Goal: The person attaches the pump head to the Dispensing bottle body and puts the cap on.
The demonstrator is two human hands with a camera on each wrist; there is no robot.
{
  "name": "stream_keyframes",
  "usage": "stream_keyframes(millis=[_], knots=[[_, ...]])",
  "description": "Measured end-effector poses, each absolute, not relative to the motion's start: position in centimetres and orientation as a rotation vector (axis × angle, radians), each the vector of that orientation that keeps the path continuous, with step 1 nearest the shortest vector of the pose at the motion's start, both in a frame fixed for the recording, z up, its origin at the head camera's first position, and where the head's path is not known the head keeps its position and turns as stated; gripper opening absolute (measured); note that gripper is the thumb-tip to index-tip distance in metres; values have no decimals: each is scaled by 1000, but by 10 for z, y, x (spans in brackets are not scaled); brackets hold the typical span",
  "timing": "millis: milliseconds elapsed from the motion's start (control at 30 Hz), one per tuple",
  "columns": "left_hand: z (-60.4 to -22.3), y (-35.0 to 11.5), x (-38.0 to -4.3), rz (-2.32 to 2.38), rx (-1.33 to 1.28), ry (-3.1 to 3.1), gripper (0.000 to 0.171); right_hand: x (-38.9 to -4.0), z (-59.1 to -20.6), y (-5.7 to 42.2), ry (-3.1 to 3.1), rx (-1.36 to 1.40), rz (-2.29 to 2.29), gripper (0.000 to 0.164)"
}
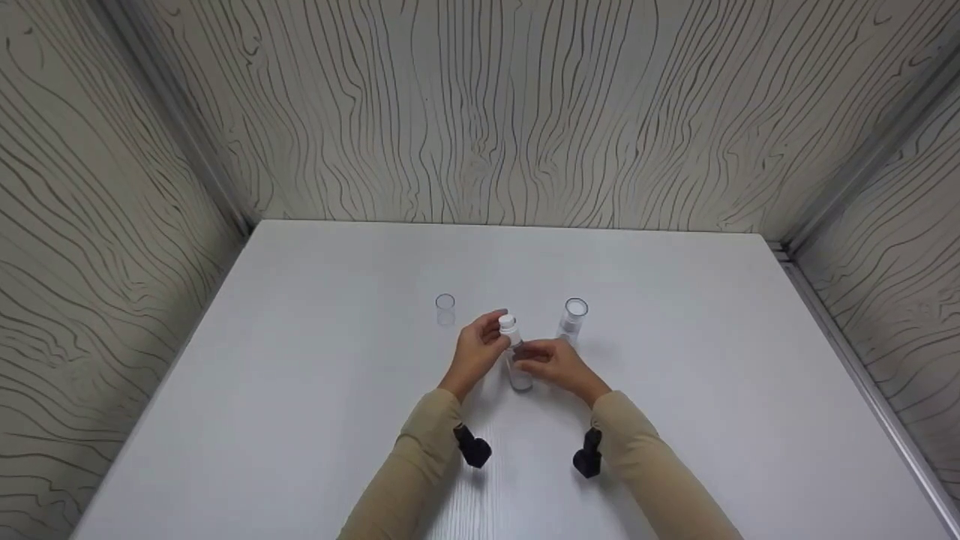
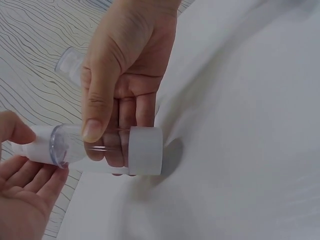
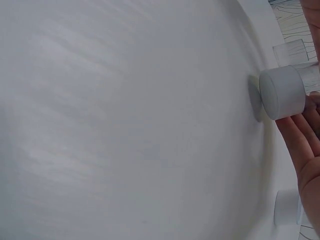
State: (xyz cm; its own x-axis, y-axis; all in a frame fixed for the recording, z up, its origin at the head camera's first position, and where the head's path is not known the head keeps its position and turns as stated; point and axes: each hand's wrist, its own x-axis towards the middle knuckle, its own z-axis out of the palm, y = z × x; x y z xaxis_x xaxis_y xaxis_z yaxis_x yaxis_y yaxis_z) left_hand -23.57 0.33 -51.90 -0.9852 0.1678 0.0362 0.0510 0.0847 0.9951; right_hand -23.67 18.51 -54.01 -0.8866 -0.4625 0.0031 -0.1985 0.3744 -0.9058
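Observation:
A slim pump bottle [image 1: 519, 375] with a clear body, white base and white top is between my two hands. My left hand [image 1: 478, 346] holds its white top [image 2: 37, 145] between thumb and fingers. Lower down, my right hand [image 1: 556, 364] grips the clear body, thumb on one side and fingers behind it in the left wrist view. The bottle's white base [image 3: 284, 93] shows beyond the fingers in the right wrist view, with a shadow on the table beside it.
A clear cylindrical cap [image 1: 445, 310] stands on the white table [image 1: 315, 337] beyond my left hand. A second bottle [image 1: 573, 316] with a clear upper rim stands just behind my right hand. Wood-patterned panels [image 1: 480, 112] enclose the table's back and sides.

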Motion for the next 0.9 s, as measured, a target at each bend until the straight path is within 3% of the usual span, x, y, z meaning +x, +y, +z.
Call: stream_keyframes(millis=[900], knots=[[-520, 2, -233, 2021, 143, 2354, 48, -237, -539, 185, 2361, -583, -1529, 39]])
